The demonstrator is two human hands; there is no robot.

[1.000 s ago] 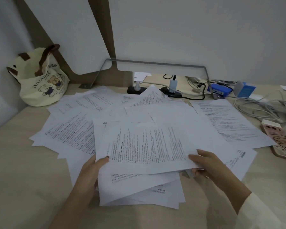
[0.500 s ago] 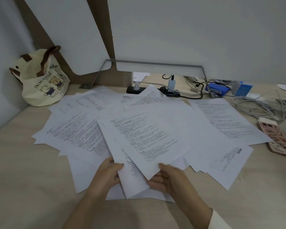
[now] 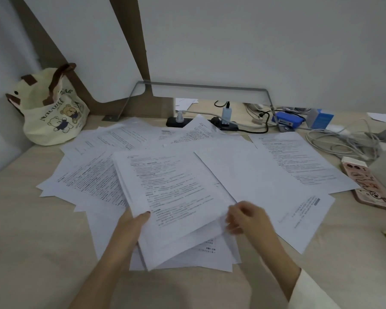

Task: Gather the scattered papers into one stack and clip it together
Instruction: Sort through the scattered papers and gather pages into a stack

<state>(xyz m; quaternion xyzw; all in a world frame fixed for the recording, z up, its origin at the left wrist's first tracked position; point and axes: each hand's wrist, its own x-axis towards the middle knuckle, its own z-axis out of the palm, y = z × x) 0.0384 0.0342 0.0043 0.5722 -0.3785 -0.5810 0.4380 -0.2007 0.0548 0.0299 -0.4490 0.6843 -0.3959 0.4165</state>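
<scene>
**Part-gathered stack in hand, most papers loose on the worktop**

The left hand (image 3: 132, 228) holds the stack (image 3: 176, 197) at its near-left edge, thumb on top. The right hand (image 3: 247, 219) sits at the stack's near-right corner, too blurred to tell whether it grips. The stack is fanned, not squared, so a 1-hand hold could let lower sheets slide out toward the near edge. Loose papers (image 3: 87, 181) spread left, behind and right. Sweeping in the right ones could snag the cables (image 3: 343, 143) or nudge the phone (image 3: 370, 184) just beside them. The bag (image 3: 51, 110) crowds the far-left corner. Bare worktop (image 3: 31, 241) at the near left gives room to tap the edges square. I can make out no clip.
</scene>
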